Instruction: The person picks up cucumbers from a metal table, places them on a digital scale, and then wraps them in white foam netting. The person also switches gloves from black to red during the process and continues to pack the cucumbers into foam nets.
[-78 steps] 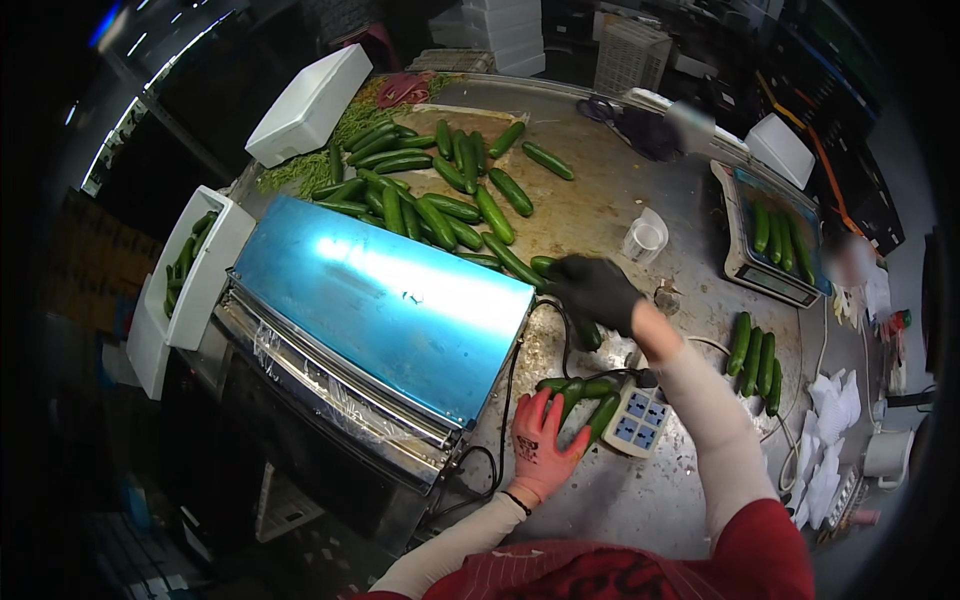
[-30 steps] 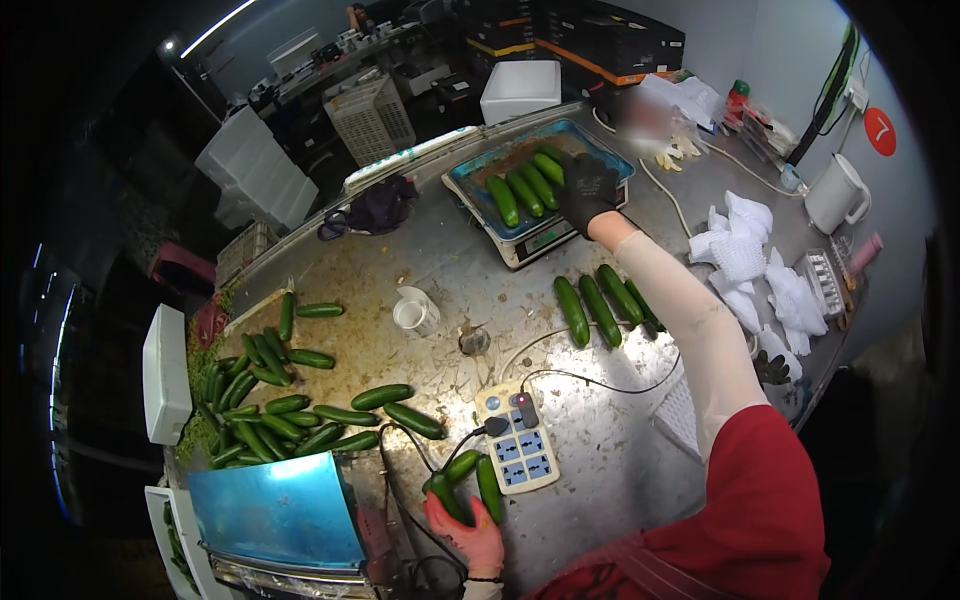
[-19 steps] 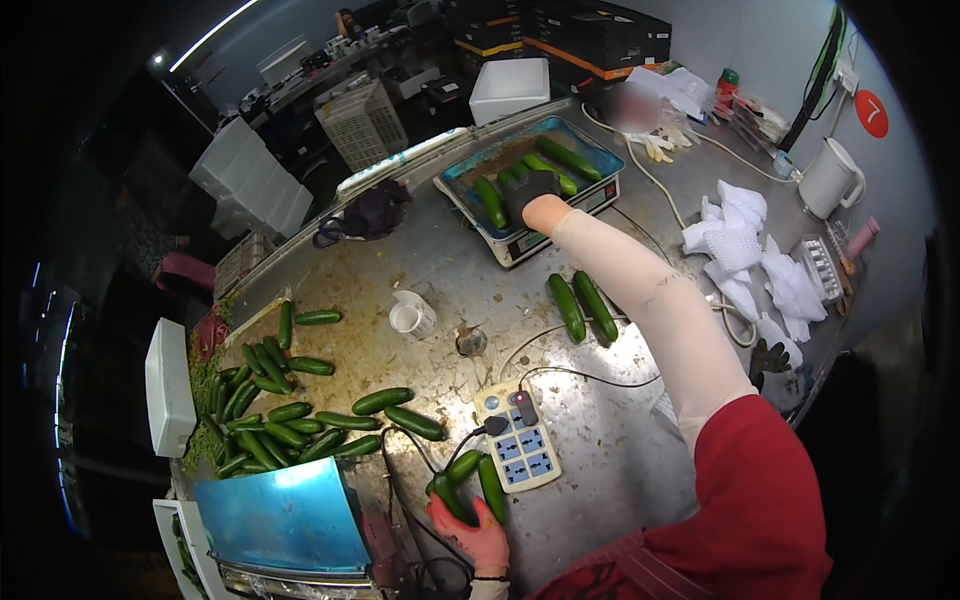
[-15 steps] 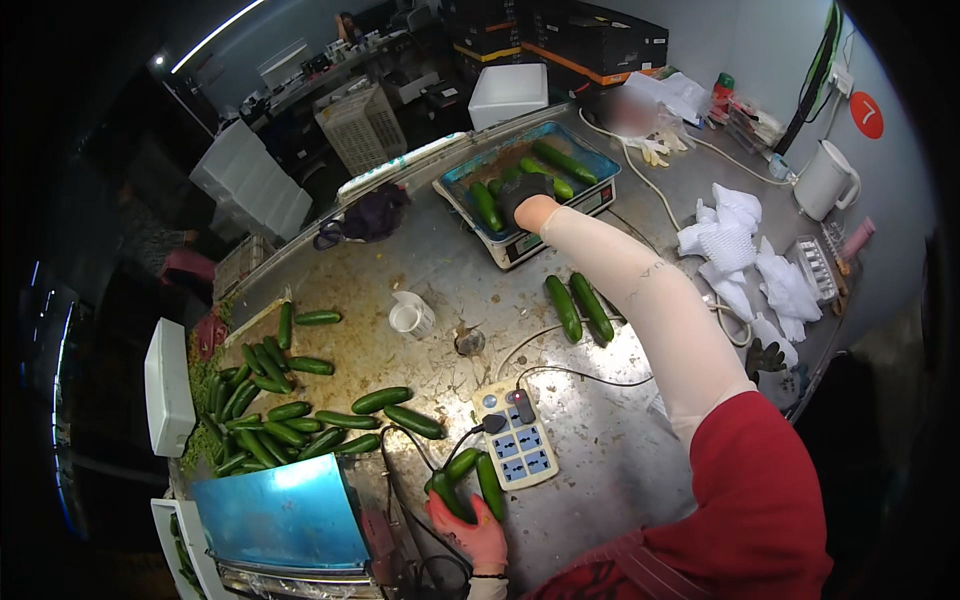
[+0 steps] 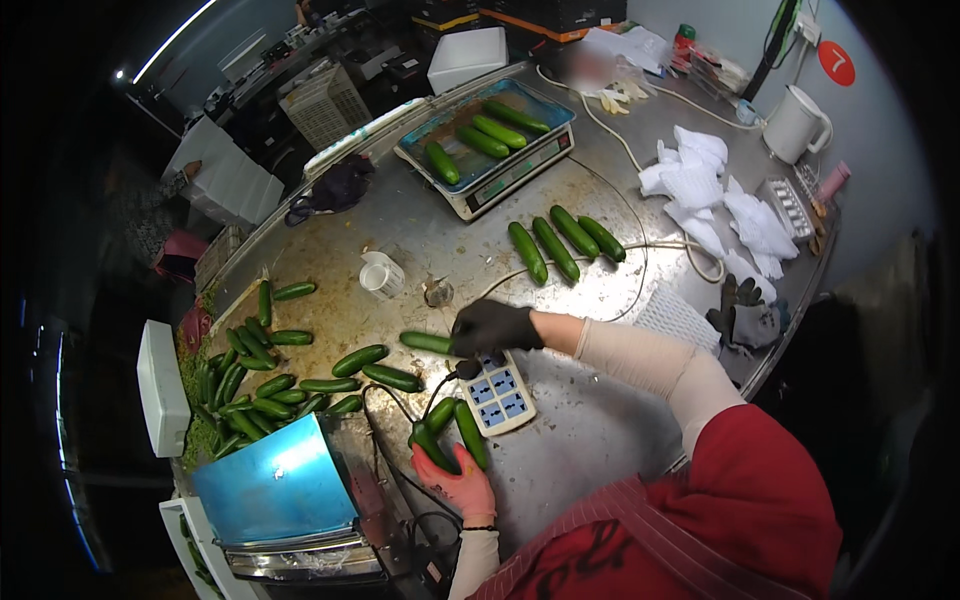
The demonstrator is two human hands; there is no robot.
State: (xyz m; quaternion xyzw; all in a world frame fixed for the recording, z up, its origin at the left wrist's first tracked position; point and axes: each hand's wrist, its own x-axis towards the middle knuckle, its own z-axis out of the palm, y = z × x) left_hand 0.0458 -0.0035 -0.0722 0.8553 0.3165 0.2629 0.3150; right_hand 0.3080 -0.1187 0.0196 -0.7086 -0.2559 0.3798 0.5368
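Since the earlier frame, the black-gloved right hand [image 5: 495, 328] has been brought back from the scale [image 5: 475, 195], near the far edge of the bench [image 5: 570, 430], to the far end of the power strip [image 5: 497, 398], and a carried cucumber [image 5: 425, 342] is held in its closed fingers, with one end left poking out toward the bench's left edge. By the pink-gloved left hand [image 5: 460, 487], toward the near edge, a gripped cucumber [image 5: 432, 446] is pinched between thumb and fingers, with another cucumber [image 5: 470, 433] lying just beside it, near the power strip. On the scale, four weighed cucumbers [image 5: 482, 141] are borne. Between scale and right edge, a row of four cucumbers [image 5: 556, 248] is laid out. Toward the left edge, a loose cucumber pile [image 5: 268, 408] is spread behind the blue-topped wrapping machine [image 5: 275, 485], which is placed at the near left corner.
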